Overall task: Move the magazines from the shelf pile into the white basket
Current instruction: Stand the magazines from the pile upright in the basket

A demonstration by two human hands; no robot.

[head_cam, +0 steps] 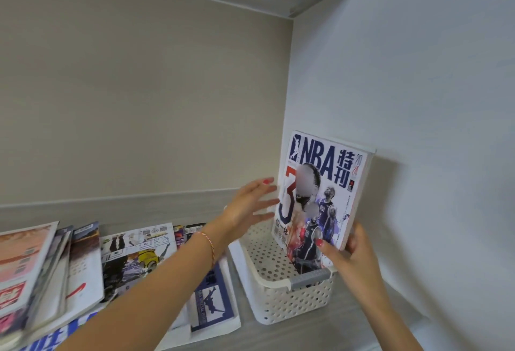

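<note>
Shelf pile: several magazines lying overlapped and fanned on the shelf, far left to centre; covers glossy, likely slippery against one another. One blue-and-white magazine is lying nearest the basket, partly under the left forearm.

Left hand: reaching across above the pile, palm facing right, fingers straight and spread, tips at or just beside the left edge of the upright cover; actual contact cannot be told. It is holding nothing.

White basket: perforated plastic, grey handle on the near rim, standing on the shelf beside the right wall.

NBA magazine: standing upright on its lower edge inside the basket, leaning toward the wall. Judged light, thick enough to hold its shape yet bendable; best held by the side edges low down, so it is not flopping.

Right hand: pinching the magazine's lower right edge, thumb on the cover, fingers behind.
</note>
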